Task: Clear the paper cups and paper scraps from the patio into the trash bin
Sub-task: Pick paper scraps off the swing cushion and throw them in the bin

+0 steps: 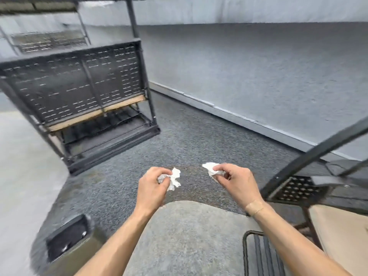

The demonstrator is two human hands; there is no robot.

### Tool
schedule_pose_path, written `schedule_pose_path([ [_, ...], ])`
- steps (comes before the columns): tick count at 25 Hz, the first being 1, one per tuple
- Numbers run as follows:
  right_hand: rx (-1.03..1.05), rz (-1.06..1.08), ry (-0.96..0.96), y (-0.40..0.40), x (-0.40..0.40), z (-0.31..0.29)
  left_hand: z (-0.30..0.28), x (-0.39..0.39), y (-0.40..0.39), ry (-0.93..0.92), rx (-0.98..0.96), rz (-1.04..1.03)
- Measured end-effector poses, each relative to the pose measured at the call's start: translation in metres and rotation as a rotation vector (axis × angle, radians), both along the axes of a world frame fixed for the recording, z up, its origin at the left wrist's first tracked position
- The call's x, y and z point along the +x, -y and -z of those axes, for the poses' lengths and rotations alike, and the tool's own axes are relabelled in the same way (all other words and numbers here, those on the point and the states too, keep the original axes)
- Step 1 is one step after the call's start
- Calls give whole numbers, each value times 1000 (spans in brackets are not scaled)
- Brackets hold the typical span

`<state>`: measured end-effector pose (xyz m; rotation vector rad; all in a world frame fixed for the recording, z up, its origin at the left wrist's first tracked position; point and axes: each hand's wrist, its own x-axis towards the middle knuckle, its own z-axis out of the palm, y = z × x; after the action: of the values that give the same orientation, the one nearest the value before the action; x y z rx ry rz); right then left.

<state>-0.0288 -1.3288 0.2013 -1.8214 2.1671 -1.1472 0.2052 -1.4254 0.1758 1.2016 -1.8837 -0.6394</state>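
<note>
Above the near carpet, the left hand (153,184) and right hand (237,180) each pinch a paper scrap (175,179); carry both low to the bin (69,242) at near left, releasing directly over its opening.

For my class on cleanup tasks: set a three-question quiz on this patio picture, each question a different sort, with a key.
1. True or false: the left hand is empty.
2. What does the right hand pinch? A) a paper cup B) a white paper scrap C) a bottle
3. Fill in: the olive trash bin stands to the person's lower ____.

Key: 1. False, it holds a crumpled paper scrap. 2. B. 3. left.
</note>
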Motion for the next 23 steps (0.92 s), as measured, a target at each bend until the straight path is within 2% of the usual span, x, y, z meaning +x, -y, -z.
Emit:
schedule_pose_path([
  [7, 19, -307, -30, 72, 209, 0, -4, 228, 6, -15, -12, -269],
  [12, 36, -480, -33, 112, 338, 1, -2, 354, -1, -44, -37, -464],
  [18, 90, -644, -67, 150, 438, 11, 9, 445, -5, -111, 50, -637],
  [23, 120, -735, -59, 202, 499, 29, 27, 493, 25, -123, 84, -712],
])
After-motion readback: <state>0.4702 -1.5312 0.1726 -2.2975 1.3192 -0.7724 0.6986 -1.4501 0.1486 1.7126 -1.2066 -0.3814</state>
